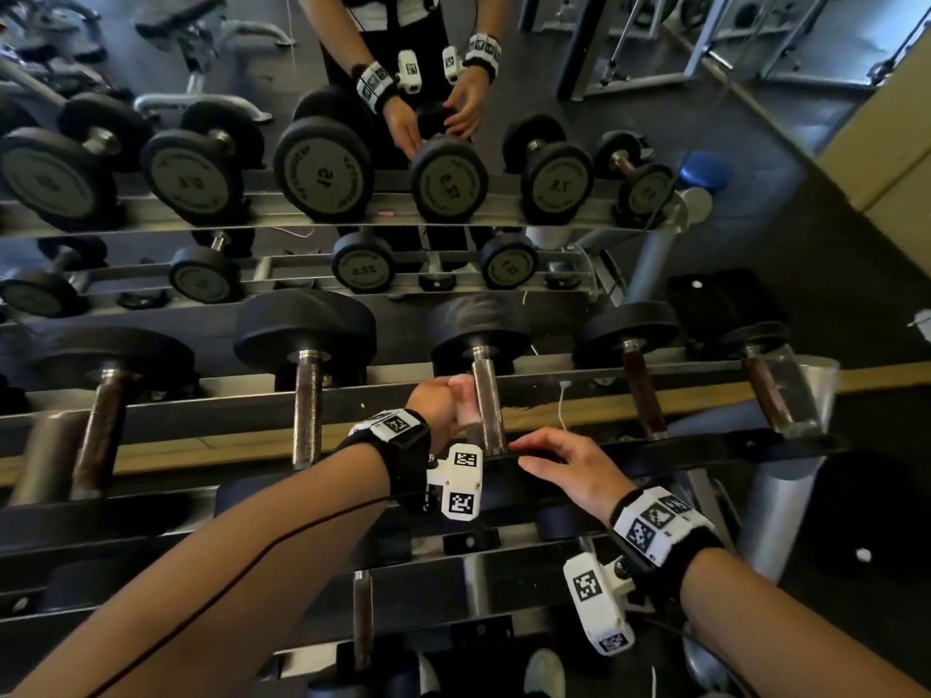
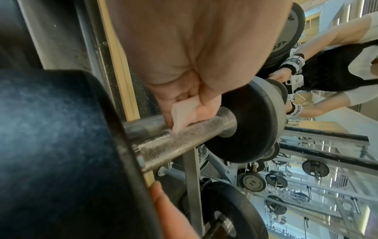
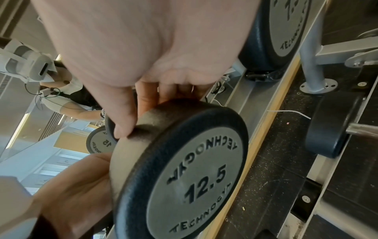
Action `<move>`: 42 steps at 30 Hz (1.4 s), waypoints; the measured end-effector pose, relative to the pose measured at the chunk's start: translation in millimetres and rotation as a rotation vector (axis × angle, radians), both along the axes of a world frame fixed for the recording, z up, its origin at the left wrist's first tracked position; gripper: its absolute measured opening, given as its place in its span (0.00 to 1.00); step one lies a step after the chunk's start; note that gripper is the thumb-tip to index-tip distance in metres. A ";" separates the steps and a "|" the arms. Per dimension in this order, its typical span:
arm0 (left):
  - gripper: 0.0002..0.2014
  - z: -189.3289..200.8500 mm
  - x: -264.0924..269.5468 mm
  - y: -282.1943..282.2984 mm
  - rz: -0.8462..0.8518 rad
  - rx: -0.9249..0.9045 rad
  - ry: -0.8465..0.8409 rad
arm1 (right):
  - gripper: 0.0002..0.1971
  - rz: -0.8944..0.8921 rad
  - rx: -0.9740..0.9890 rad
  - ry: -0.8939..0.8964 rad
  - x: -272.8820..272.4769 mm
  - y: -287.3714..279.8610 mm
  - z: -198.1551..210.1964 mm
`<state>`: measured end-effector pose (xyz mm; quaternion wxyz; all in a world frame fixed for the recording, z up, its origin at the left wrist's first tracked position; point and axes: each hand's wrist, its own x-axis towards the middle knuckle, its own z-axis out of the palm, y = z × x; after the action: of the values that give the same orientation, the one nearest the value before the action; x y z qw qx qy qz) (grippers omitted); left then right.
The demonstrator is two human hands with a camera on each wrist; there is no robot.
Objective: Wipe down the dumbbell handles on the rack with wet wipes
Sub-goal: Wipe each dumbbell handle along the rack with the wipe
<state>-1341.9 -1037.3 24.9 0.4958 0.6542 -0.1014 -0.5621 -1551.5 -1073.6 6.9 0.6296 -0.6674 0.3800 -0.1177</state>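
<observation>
A 12.5 dumbbell lies on the top tier of the rack (image 1: 201, 410), its steel handle (image 1: 488, 410) pointing away from me. My left hand (image 1: 461, 400) pinches a folded white wet wipe (image 1: 466, 408) and presses it against the left side of that handle. In the left wrist view the wipe (image 2: 184, 113) sits on the knurled handle (image 2: 174, 140), close to the far head (image 2: 251, 119). My right hand (image 1: 539, 458) rests on the rim of the near head (image 3: 184, 161), thumb (image 3: 124, 122) on top and fingers lightly bent over the edge.
Neighbouring dumbbells (image 1: 307, 395) (image 1: 642, 390) lie on both sides on the same tier, with rusty handles. A lower tier holds another dumbbell (image 1: 362, 617). A mirror behind the rack reflects the dumbbells and me (image 1: 403, 93). Dark gym floor (image 1: 806, 193) lies to the right.
</observation>
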 end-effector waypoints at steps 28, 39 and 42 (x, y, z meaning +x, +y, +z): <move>0.15 -1.4 -9.4 32.9 -0.018 -0.092 0.120 | 0.08 -0.174 0.087 -0.143 0.9 22.9 -11.3; 0.12 -10.7 -6.2 21.7 0.017 -0.071 0.067 | 0.08 -0.128 0.038 -0.129 -0.5 20.5 -7.4; 0.06 -11.1 -8.1 20.1 0.023 -0.065 0.022 | 0.09 -0.116 0.057 -0.135 -0.7 19.7 -8.5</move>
<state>-1350.1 -1017.2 13.8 0.5243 0.6327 -0.1069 -0.5598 -1552.1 -1053.9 -1.6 0.6646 -0.6167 0.3778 -0.1879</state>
